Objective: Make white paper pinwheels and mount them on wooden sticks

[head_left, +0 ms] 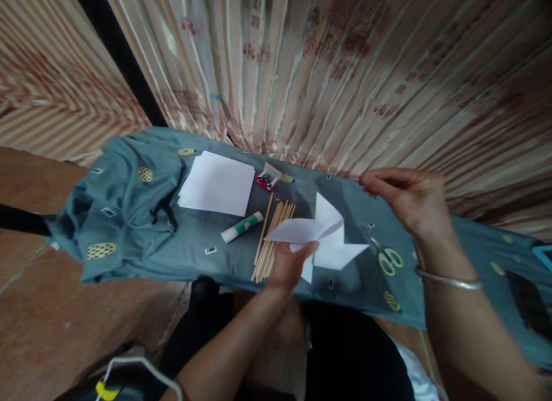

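Observation:
A white paper pinwheel (pixel 330 231) with folded blades is pinched at its middle by my left hand (pixel 290 266), above the table. My right hand (pixel 407 197) is raised to the right, apart from the pinwheel. Its thumb and fingertips are pressed together, and whatever may be between them is too small to make out. Below my right hand lie scissors with pale green handles (pixel 390 260). Several thin wooden sticks (pixel 269 257) lie beside and partly under the pinwheel.
A green and white glue stick (pixel 242 227) lies left of the sticks. Behind it are a stack of white paper (pixel 218 182) and a small open red box (pixel 267 178) of small dark pieces. A dark phone (pixel 530 303) rests at the far right of the cloth-covered table (pixel 129 217).

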The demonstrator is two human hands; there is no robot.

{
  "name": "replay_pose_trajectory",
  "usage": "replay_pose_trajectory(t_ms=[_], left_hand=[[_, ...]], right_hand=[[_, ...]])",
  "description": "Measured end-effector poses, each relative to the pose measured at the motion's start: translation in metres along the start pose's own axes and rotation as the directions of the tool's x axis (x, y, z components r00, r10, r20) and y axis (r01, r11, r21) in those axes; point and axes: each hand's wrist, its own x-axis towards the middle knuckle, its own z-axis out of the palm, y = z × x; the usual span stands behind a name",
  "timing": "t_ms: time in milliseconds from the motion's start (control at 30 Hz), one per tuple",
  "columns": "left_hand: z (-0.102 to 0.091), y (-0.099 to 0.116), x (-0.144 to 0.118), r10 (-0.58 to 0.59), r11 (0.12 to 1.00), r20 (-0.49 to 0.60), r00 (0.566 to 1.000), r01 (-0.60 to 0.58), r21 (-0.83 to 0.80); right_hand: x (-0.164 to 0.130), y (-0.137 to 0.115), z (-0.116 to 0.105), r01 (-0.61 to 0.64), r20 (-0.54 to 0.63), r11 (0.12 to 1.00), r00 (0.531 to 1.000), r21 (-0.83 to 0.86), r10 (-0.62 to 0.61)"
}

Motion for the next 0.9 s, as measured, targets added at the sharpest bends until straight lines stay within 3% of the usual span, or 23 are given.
replay_pose_trajectory(t_ms=[67, 167, 300, 667, 767, 900], left_hand=[[-0.004, 0.003, 0.006, 0.012, 1.000, -0.037, 0.999, -0.013, -0.027], [-0.007, 0.004, 0.011, 0.022, 0.999, -0.049, 0.999, -0.023, -0.026], [-0.006, 0.003, 0.010, 0.054, 0.998, -0.047, 0.997, -0.055, -0.026], [0.008, -0.001, 0.017, 0.165, 0.986, 0.008, 0.986, -0.165, -0.029], [0.012, -0.004, 0.018, 0.145, 0.989, 0.018, 0.989, -0.145, -0.015], [0.015, -0.009, 0.019, 0.152, 0.988, 0.036, 0.988, -0.152, -0.002]], right_hand=[[-0.038, 0.032, -0.012, -0.143, -0.011, 0.989, 0.990, 0.034, 0.143], [-0.093, 0.080, -0.004, -0.310, 0.096, 0.947, 0.949, 0.089, 0.301], [-0.127, 0.113, 0.012, -0.357, 0.190, 0.932, 0.921, 0.067, 0.339], [-0.134, 0.130, -0.010, -0.360, 0.179, 0.932, 0.920, 0.028, 0.350], [-0.133, 0.125, -0.007, -0.340, 0.151, 0.940, 0.929, -0.020, 0.339], [-0.128, 0.109, 0.002, -0.246, 0.202, 0.951, 0.938, -0.189, 0.282]])
